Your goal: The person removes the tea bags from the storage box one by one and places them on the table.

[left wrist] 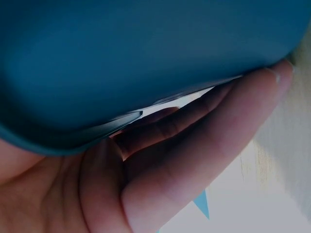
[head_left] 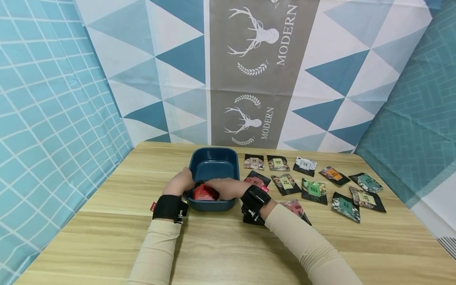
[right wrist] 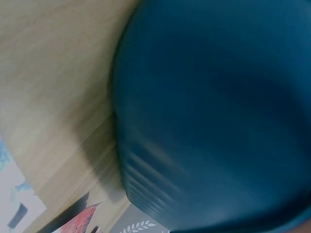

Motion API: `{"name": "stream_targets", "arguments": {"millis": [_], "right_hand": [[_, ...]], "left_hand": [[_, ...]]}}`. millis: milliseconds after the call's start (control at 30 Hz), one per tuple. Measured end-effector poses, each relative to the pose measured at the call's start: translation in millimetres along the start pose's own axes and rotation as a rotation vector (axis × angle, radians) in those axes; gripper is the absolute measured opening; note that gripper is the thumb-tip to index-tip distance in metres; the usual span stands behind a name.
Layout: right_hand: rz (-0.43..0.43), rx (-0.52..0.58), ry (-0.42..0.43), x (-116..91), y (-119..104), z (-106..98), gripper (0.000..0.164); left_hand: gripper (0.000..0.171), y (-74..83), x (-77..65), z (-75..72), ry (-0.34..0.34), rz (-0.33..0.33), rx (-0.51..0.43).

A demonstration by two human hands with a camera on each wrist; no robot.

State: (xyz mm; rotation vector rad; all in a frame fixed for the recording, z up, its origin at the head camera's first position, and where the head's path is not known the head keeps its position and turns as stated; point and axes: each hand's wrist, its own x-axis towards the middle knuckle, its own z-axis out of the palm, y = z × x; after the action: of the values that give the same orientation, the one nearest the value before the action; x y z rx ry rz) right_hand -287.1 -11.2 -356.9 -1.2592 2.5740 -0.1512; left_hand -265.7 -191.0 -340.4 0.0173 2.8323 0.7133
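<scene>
A dark blue plastic bin (head_left: 213, 158) stands on the table, and both hands are at its near half. My left hand (head_left: 181, 182) holds the bin's left wall; in the left wrist view its fingers (left wrist: 194, 160) lie along the outside, below the rim. Reaching over the right rim, my right hand (head_left: 228, 188) pinches a red-and-black packet (head_left: 205, 192) inside the bin. Its fingertips are partly hidden, and in the right wrist view the bin's outer wall (right wrist: 209, 121) blocks them.
Right of the bin, several small packets lie spread out, among them a green one (head_left: 314, 190), an orange one (head_left: 334, 174) and a white one (head_left: 304, 165). Red packets, one of them (head_left: 295, 207), lie near and partly under my right forearm. A patterned cloth (head_left: 185, 79) hangs behind the table.
</scene>
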Motion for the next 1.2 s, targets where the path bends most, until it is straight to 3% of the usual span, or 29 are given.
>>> {"name": "stream_targets", "arguments": {"millis": [333,700,933,1200], "right_hand": [[0.040,-0.091,0.060,-1,-4,3,0.052],[0.088,-0.043,0.173,-7,-7,-4,0.037],[0.061,-0.011,0.230,-24,-7,-14,0.038],[0.058,0.100,0.277,-57,-2,-29,0.040]], "left_hand": [[0.059,1.3,-1.0,0.4,-0.015,-0.023,0.019],[0.058,1.3,-0.9,0.5,-0.005,-0.032,-0.005],[0.060,2.3,-2.9,-1.0,-0.001,-0.037,-0.003],[0.058,3.3,-4.0,0.3,0.003,-0.038,-0.005]]}}
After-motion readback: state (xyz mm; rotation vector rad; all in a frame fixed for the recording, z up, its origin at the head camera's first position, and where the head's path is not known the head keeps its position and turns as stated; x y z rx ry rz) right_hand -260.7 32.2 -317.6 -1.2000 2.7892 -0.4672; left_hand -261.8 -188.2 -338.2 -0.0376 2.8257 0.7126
